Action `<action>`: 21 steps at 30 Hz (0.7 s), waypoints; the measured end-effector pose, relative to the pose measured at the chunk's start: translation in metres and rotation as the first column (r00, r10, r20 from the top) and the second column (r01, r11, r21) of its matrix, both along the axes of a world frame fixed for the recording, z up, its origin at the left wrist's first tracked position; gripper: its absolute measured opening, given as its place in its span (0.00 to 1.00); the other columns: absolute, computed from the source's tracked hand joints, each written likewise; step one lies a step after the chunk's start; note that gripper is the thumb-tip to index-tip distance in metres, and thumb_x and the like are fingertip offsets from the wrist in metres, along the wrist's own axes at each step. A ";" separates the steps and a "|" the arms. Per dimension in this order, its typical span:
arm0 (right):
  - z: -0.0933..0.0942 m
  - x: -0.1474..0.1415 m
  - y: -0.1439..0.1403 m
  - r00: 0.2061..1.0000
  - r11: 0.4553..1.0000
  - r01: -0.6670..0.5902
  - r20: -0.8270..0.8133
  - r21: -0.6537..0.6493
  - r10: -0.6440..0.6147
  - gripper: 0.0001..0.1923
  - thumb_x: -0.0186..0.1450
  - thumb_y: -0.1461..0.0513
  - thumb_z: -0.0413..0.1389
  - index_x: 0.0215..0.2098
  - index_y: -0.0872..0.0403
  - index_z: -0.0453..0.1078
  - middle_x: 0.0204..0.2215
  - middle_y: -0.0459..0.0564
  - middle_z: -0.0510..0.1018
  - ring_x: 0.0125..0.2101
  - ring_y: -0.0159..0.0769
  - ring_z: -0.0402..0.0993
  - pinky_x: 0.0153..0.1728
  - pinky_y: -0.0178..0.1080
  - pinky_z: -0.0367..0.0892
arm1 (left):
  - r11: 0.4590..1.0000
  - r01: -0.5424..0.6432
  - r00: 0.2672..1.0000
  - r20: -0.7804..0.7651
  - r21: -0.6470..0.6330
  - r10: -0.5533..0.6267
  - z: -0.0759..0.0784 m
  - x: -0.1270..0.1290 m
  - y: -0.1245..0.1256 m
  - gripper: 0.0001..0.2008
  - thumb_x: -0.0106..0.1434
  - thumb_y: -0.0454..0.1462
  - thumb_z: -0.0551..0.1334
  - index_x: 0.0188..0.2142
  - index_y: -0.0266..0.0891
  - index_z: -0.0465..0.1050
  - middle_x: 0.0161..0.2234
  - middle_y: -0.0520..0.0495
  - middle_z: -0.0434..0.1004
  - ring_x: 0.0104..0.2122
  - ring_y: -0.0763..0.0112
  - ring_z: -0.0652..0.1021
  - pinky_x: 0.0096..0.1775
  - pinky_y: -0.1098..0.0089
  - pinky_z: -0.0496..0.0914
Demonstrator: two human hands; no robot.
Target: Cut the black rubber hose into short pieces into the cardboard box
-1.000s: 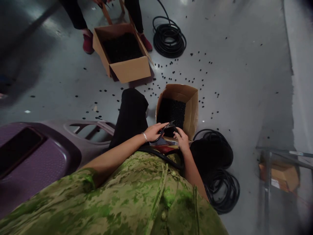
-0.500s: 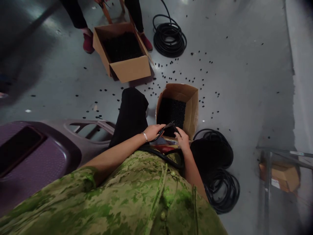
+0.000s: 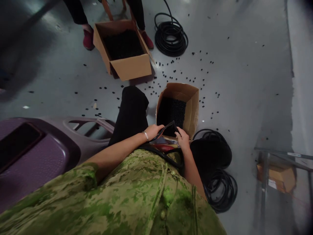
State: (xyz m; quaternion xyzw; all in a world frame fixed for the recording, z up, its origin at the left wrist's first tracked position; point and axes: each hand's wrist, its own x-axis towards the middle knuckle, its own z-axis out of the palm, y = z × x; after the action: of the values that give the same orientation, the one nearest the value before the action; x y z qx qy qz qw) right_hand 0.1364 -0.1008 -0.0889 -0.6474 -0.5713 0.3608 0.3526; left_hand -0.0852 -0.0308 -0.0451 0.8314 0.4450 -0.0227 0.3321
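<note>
Left hand grips black hose | right hand closed on cutter, I judge | carton just ahead part-filled with cut pieces | coil beside right hand uncut, much left

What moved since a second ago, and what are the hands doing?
Almost nothing moved. The left hand and right hand keep holding the black hose over the near box. Only the view shifted slightly; the far box and coil stayed put.
</note>
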 end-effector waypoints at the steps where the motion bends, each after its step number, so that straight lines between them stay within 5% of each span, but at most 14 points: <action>1: 0.000 0.000 0.000 1.000 1.000 0.003 0.001 -0.014 -0.003 0.20 0.66 0.57 0.50 0.53 0.53 0.71 0.42 0.53 0.77 0.27 0.33 0.73 0.36 0.39 0.71 | 1.000 -0.005 1.000 0.005 -0.007 0.005 0.000 0.000 0.000 0.10 0.64 0.38 0.55 0.43 0.41 0.72 0.25 0.48 0.76 0.25 0.66 0.75 0.29 0.72 0.61; 8: 0.013 -0.004 0.007 0.999 0.998 0.019 0.032 -0.065 -0.017 0.22 0.66 0.56 0.51 0.57 0.51 0.65 0.39 0.49 0.78 0.34 0.36 0.76 0.40 0.38 0.71 | 0.999 -0.016 0.994 0.109 -0.043 0.021 -0.002 0.003 0.003 0.10 0.62 0.36 0.56 0.41 0.41 0.72 0.24 0.51 0.75 0.24 0.69 0.74 0.28 0.73 0.60; 15: 0.015 -0.015 0.020 0.991 0.996 0.084 -0.103 -0.041 -0.087 0.21 0.69 0.53 0.46 0.54 0.54 0.69 0.31 0.47 0.77 0.27 0.32 0.73 0.33 0.35 0.71 | 0.996 -0.017 0.984 0.174 -0.082 0.031 -0.001 0.002 0.005 0.12 0.60 0.37 0.55 0.42 0.42 0.72 0.23 0.53 0.74 0.22 0.71 0.72 0.28 0.74 0.60; 21: 0.012 -0.012 0.020 0.994 0.994 0.112 -0.022 0.015 -0.111 0.20 0.67 0.53 0.48 0.50 0.54 0.73 0.31 0.49 0.77 0.28 0.33 0.73 0.33 0.36 0.71 | 0.995 -0.047 0.979 0.194 -0.084 0.063 0.001 0.001 0.005 0.15 0.59 0.39 0.56 0.45 0.43 0.73 0.25 0.52 0.76 0.24 0.70 0.74 0.27 0.74 0.61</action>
State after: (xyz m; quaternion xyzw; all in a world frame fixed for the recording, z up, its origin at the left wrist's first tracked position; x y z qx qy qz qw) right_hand 0.1246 -0.0813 -0.0764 -0.6716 -0.5333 0.3430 0.3834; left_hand -0.0846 -0.0255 -0.0441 0.8031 0.4318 0.0511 0.4074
